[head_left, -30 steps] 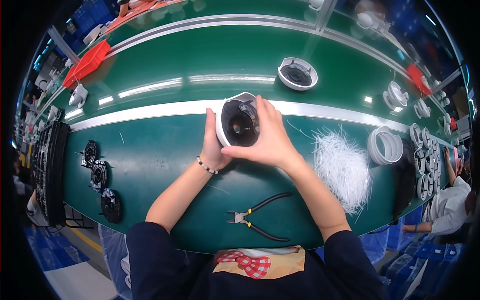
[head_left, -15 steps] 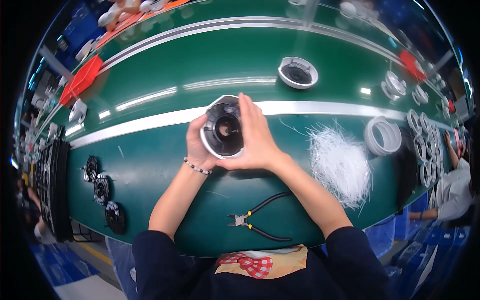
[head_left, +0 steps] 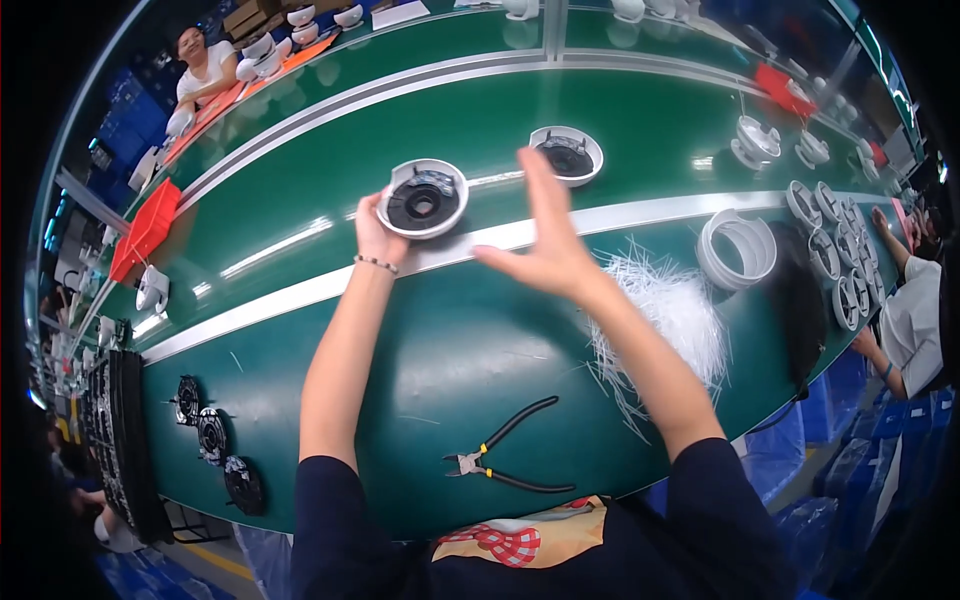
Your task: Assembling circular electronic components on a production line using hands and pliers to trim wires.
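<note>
A round white housing point(head_left: 458, 210) with a black ring-shaped insert point(head_left: 424, 204) is at the green conveyor belt, just past the pale rail. My left hand point(head_left: 378, 232) grips its left edge; some of the fingers are hidden beneath it. To its right, my right hand point(head_left: 548, 240) is apart from the housing, thumb and fingers spread, holding nothing. Beyond my right fingertips, a second white housing with a black insert point(head_left: 568, 158) sits on the belt. Diagonal cutters point(head_left: 472, 463) with black handles lie spread on the near worktop.
White plastic strips point(head_left: 672, 330) are heaped under my right forearm. Stacked white rings point(head_left: 738, 250) stand beside them, more rings point(head_left: 845, 255) farther right. Black round parts point(head_left: 212, 436) and black trays point(head_left: 125, 445) are left, a red bin point(head_left: 147, 230) beyond. Other people sit far left and right.
The housing has moved away from me, from between both hands over the worktop to the belt. My right hand has let go and moved off to the right. The view has shifted.
</note>
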{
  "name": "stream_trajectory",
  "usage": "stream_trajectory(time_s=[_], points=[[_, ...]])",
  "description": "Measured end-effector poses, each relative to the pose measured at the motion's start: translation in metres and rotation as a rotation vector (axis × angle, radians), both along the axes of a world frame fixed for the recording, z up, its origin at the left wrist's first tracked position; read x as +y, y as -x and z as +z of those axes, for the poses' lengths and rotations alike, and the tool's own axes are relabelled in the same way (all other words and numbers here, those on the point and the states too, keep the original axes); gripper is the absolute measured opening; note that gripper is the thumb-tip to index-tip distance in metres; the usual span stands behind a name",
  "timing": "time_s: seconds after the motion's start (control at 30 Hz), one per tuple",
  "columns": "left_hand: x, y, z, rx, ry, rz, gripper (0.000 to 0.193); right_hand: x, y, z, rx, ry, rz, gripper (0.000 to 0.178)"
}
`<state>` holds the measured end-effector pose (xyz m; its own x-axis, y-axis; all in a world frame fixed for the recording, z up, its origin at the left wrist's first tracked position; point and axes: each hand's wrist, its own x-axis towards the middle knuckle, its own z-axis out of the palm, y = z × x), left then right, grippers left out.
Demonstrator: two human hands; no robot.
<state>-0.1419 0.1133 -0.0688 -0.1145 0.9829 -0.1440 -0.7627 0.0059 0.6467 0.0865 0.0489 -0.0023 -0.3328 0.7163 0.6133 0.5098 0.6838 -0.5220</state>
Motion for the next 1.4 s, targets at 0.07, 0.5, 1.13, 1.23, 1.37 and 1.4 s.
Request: stream_trajectory(time_s=[0.07, 0.5, 1.13, 1.23, 1.37, 1.4], points=[[0.022, 0.029, -0.01, 0.039, -0.003, 0.042, 0.027, -0.016, -0.041, 0.025, -0.073, -0.027, -0.071, 0.09], [0.067, 0.185, -0.058, 0.36, 0.229, 0.434, 0.032, -0.019, -0.306, 0.017, -0.333, 0.485, -1.107, 0.053], [-0.219, 0.159, 0.071, 0.964, -0.067, 0.488, 0.037, -0.001, -0.29, 0.02, 0.487, 0.855, -0.557, 0.033], [-0.267, 0.162, 0.077, 0.97, -0.044, 0.559, 0.037, 0.01, -0.229, 0.049, 0.298, 0.732, -0.355, 0.031], [-0.333, 0.153, 0.065, 0.938, 0.017, 0.673, 0.037, 0.022, -0.102, 0.049, 0.038, 0.726, 0.048, 0.031], [-0.34, 0.147, 0.063, 0.924, 0.028, 0.688, 0.037, 0.008, -0.066, 0.063, -0.168, 0.707, -0.006, 0.033]])
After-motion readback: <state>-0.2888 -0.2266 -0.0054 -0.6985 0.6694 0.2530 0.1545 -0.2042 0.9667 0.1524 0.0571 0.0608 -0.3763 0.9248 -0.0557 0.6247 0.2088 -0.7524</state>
